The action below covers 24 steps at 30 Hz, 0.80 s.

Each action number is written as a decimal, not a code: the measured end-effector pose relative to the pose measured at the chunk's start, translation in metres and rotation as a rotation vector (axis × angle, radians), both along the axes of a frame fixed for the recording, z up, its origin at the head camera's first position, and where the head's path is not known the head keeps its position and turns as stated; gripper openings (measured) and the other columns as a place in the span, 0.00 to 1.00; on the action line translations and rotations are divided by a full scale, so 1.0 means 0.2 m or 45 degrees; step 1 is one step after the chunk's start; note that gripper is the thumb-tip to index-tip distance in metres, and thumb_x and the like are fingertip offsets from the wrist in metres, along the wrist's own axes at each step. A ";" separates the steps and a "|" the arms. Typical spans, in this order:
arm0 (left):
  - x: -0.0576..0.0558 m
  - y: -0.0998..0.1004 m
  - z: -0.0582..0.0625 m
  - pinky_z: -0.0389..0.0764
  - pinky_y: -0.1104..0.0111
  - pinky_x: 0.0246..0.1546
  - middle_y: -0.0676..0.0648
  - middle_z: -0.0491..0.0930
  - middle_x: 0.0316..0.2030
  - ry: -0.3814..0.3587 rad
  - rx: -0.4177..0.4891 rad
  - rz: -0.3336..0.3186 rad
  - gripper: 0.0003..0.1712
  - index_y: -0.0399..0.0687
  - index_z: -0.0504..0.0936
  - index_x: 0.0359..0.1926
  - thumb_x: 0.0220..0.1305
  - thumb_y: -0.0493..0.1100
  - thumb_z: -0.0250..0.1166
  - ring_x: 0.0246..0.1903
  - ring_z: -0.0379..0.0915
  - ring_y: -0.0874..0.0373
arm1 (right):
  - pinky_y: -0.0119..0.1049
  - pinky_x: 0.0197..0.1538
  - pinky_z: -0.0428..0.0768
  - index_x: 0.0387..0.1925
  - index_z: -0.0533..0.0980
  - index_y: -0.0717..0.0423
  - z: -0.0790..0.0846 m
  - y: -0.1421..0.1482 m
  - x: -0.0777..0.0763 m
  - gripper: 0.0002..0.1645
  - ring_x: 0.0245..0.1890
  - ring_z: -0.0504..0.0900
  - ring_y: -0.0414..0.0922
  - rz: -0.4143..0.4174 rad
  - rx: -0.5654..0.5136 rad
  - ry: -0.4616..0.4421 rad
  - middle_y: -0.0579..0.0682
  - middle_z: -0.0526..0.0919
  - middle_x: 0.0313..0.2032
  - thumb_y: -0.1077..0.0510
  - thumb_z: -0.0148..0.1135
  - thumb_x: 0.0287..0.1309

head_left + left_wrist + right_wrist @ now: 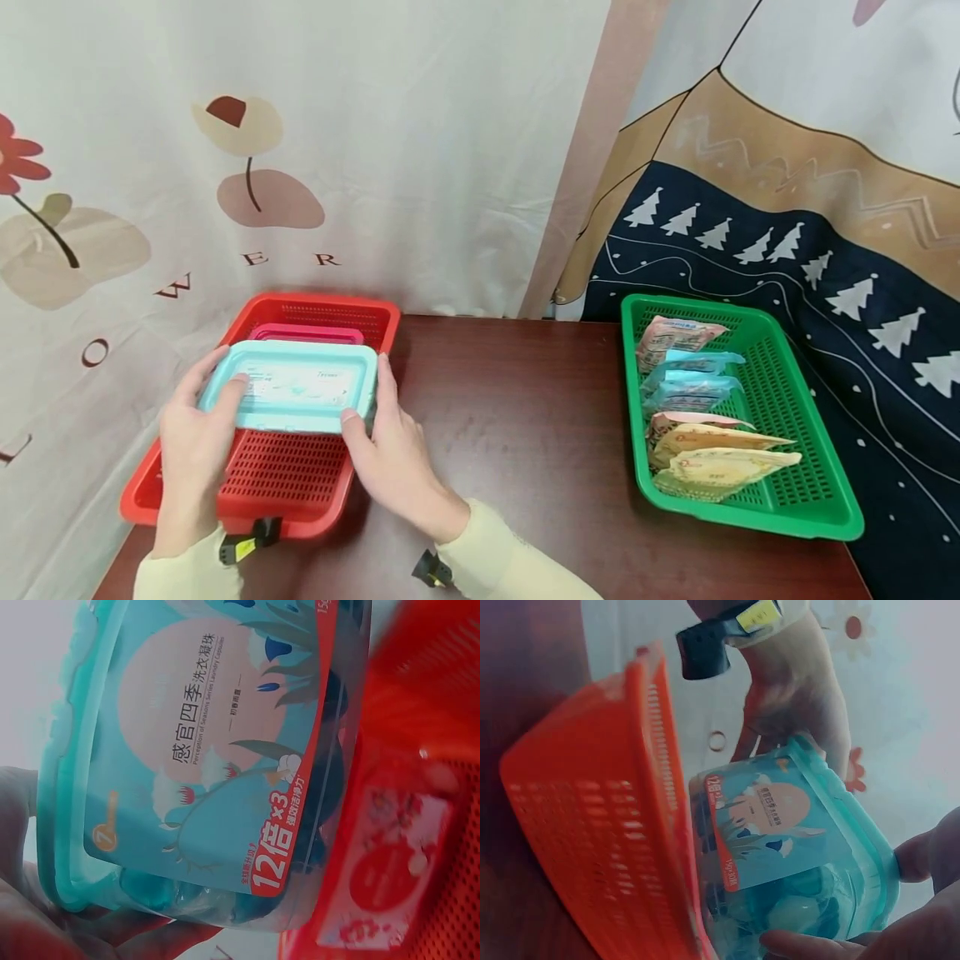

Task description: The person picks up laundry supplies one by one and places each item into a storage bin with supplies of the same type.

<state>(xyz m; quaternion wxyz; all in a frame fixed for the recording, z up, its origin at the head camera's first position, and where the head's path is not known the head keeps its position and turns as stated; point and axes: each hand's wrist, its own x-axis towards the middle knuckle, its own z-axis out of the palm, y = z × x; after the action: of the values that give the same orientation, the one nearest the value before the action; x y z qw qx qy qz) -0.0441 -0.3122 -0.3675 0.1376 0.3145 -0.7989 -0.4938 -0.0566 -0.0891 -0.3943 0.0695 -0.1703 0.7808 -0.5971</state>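
A clear tub of laundry capsules [202, 742] with a teal lid [296, 387] is held between both hands over the red basket [281, 527]. My left hand [197, 446] grips its left end, thumb on top of the lid and fingers along the side. At the opposite end, my right hand [397, 454] holds the tub with the thumb near the lid's front corner. Teal capsules show through the wall in the right wrist view. Behind the tub, a second box with a pink lid [307, 334] stands in the red basket, partly hidden.
On the right of the brown table [517, 417] stands a green basket [832, 521]. It holds a row of packets: a pink one [671, 340], blue ones [693, 390] and yellow ones [727, 471]. A printed curtain [450, 167] hangs behind the table.
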 end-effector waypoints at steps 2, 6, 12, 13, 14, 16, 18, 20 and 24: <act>0.01 -0.04 -0.01 0.77 0.83 0.33 0.46 0.68 0.66 -0.019 0.029 0.011 0.32 0.69 0.67 0.77 0.75 0.53 0.59 0.41 0.74 0.65 | 0.40 0.62 0.76 0.84 0.43 0.46 -0.01 -0.03 0.01 0.47 0.59 0.77 0.36 0.010 0.012 -0.001 0.43 0.69 0.73 0.42 0.52 0.75; 0.03 -0.11 -0.03 0.79 0.81 0.30 0.46 0.71 0.60 -0.014 0.108 0.057 0.31 0.69 0.70 0.75 0.74 0.52 0.61 0.34 0.77 0.69 | 0.41 0.64 0.77 0.83 0.46 0.50 -0.02 -0.10 0.03 0.46 0.62 0.76 0.37 0.033 0.045 0.026 0.45 0.71 0.72 0.41 0.52 0.75; 0.05 -0.21 -0.04 0.78 0.80 0.24 0.56 0.77 0.46 0.106 0.255 0.191 0.27 0.63 0.78 0.70 0.71 0.47 0.65 0.25 0.78 0.69 | 0.37 0.59 0.79 0.82 0.49 0.52 -0.02 -0.18 0.05 0.47 0.55 0.78 0.35 0.087 0.098 0.022 0.47 0.73 0.70 0.42 0.55 0.73; 0.05 -0.22 -0.05 0.78 0.80 0.23 0.58 0.76 0.44 0.114 0.262 0.203 0.26 0.62 0.79 0.69 0.71 0.46 0.65 0.25 0.77 0.69 | 0.36 0.58 0.79 0.82 0.48 0.52 -0.03 -0.19 0.05 0.47 0.53 0.79 0.34 0.106 0.098 0.015 0.47 0.73 0.69 0.42 0.56 0.73; 0.05 -0.23 -0.06 0.77 0.80 0.23 0.58 0.76 0.44 0.104 0.250 0.204 0.26 0.62 0.79 0.69 0.71 0.47 0.65 0.24 0.77 0.69 | 0.35 0.57 0.79 0.82 0.48 0.51 -0.03 -0.20 0.05 0.47 0.51 0.78 0.34 0.122 0.101 0.005 0.46 0.73 0.69 0.43 0.57 0.72; 0.06 -0.27 -0.08 0.77 0.80 0.23 0.56 0.75 0.46 0.046 0.195 0.172 0.29 0.65 0.76 0.72 0.72 0.48 0.64 0.25 0.76 0.70 | 0.33 0.56 0.78 0.82 0.47 0.49 -0.04 -0.21 0.05 0.49 0.49 0.77 0.32 0.163 0.091 -0.016 0.45 0.73 0.69 0.44 0.59 0.71; 0.07 -0.30 -0.10 0.77 0.79 0.24 0.47 0.75 0.53 -0.035 0.105 0.108 0.32 0.68 0.69 0.76 0.73 0.52 0.61 0.25 0.75 0.70 | 0.31 0.53 0.78 0.83 0.46 0.47 -0.05 -0.21 0.04 0.51 0.46 0.77 0.32 0.207 0.084 -0.036 0.44 0.73 0.69 0.45 0.61 0.69; 0.07 -0.33 -0.10 0.77 0.79 0.25 0.38 0.72 0.61 -0.126 0.004 0.029 0.37 0.67 0.60 0.81 0.74 0.55 0.58 0.26 0.73 0.71 | 0.32 0.54 0.77 0.83 0.44 0.47 -0.05 -0.22 0.04 0.54 0.46 0.76 0.32 0.244 0.078 -0.095 0.42 0.71 0.70 0.44 0.63 0.67; 0.08 -0.38 -0.08 0.74 0.76 0.27 0.25 0.63 0.67 -0.284 -0.154 -0.141 0.44 0.48 0.51 0.83 0.76 0.60 0.51 0.35 0.72 0.59 | 0.32 0.56 0.77 0.83 0.43 0.48 -0.07 -0.24 0.03 0.58 0.47 0.75 0.32 0.296 0.062 -0.210 0.41 0.68 0.72 0.44 0.67 0.64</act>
<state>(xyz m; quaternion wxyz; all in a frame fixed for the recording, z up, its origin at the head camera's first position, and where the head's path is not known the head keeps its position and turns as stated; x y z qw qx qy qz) -0.0290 -0.3889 -0.3832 0.0393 0.3138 -0.8538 -0.4135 -0.0498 -0.1364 -0.4082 0.2062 -0.2082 0.7617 -0.5779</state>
